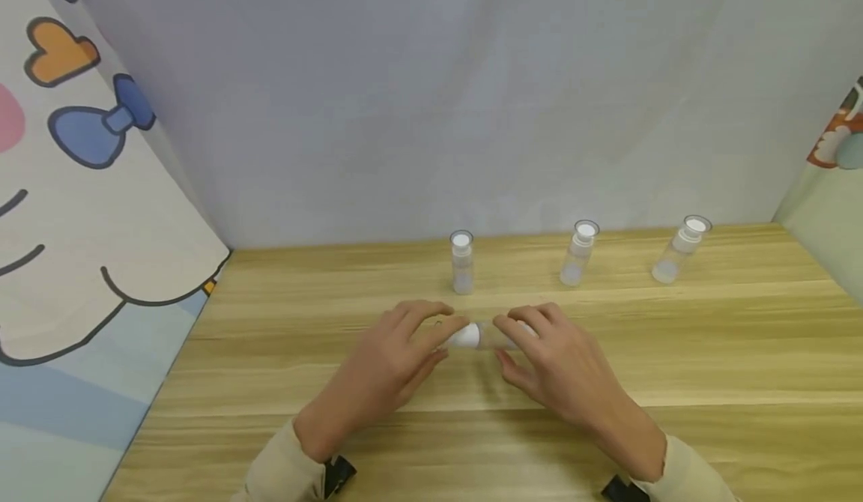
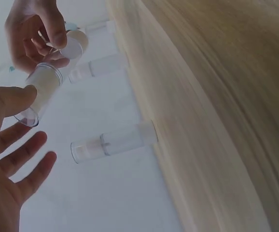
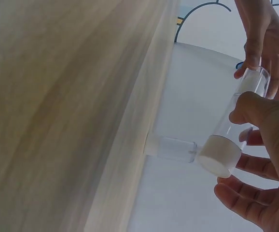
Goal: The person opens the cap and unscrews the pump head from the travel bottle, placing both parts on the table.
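Both hands hold one small clear pump bottle lying sideways above the table, its white pump end to the left. My left hand pinches the clear cap over the pump between thumb and fingers. In the left wrist view the cap shows by the left thumb, with the other fingers spread. My right hand grips the body near the bottom, thumb on one side and fingers on the other. The thick white base sticks out past the right fingers in the right wrist view.
Three similar bottles stand upright along the back of the wooden table: one at the middle, another bottle to its right, and a third bottle farthest right. A pale curtain hangs behind, and a cartoon-printed cloth at left.
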Motion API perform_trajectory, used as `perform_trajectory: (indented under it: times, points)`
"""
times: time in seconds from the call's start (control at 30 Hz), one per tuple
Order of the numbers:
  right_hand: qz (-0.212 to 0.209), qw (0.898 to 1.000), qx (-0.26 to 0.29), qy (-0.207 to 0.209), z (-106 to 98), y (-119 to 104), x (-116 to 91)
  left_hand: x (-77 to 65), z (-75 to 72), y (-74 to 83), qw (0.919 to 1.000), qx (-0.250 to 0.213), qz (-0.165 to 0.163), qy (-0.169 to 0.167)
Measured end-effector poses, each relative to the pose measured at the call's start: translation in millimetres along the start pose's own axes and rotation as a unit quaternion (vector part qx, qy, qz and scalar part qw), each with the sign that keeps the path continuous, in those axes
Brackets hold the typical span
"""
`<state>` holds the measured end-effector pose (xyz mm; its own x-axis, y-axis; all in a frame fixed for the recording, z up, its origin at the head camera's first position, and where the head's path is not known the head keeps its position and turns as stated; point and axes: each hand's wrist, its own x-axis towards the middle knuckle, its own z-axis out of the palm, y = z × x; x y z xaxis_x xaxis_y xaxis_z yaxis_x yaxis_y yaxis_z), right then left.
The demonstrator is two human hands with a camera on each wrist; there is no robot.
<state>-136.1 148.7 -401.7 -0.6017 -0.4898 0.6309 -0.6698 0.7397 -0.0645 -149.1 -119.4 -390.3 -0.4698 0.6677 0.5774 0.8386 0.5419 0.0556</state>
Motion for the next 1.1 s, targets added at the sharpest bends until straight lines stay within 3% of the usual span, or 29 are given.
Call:
perform_trajectory:
  times: [0.2,1.1]
  points:
    - [-0.005,1.000,-0.007,-0.003,-4.7,-1.9,-0.8,1.3,1.7,6.2,0.9992,-0.013,0.036,0.012]
    - [-0.012,1.000,-0.006,-0.028,-7.4,-7.3,-1.5,-1.2,-4.4,6.8,0.9990,0.009,0.042,0.012]
